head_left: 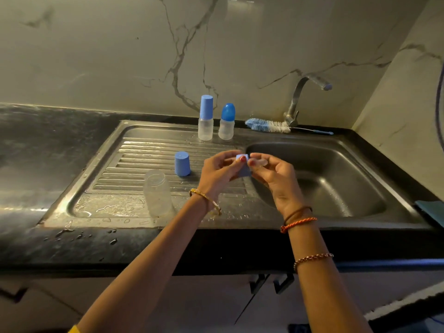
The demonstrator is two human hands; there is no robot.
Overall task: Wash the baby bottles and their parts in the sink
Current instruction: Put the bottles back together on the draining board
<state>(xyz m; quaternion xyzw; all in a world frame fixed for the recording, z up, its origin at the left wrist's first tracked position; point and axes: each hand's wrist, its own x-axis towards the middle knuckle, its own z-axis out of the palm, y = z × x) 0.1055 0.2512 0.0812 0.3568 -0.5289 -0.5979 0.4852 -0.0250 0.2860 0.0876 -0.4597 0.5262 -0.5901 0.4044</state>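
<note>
Both hands meet over the left rim of the sink basin [336, 179]. My left hand [221, 171] grips a small blue bottle collar [243, 169]. My right hand [274, 174] pinches a clear teat [260, 162] at the collar's top. On the ribbed drainboard [134, 164] a clear open bottle [157, 193] stands upright beside a loose blue cap [182, 163]. At the back of the drainboard stand two capped bottles, one with a tall blue cap [206, 118] and one with a round blue cap [227, 122].
A blue and white bottle brush [268, 125] lies behind the basin at the foot of the tap [300, 97], whose spout is off. Water pools on the drainboard's front and drops dot the dark counter [48, 145]. A teal cloth [432, 210] sits at the right edge.
</note>
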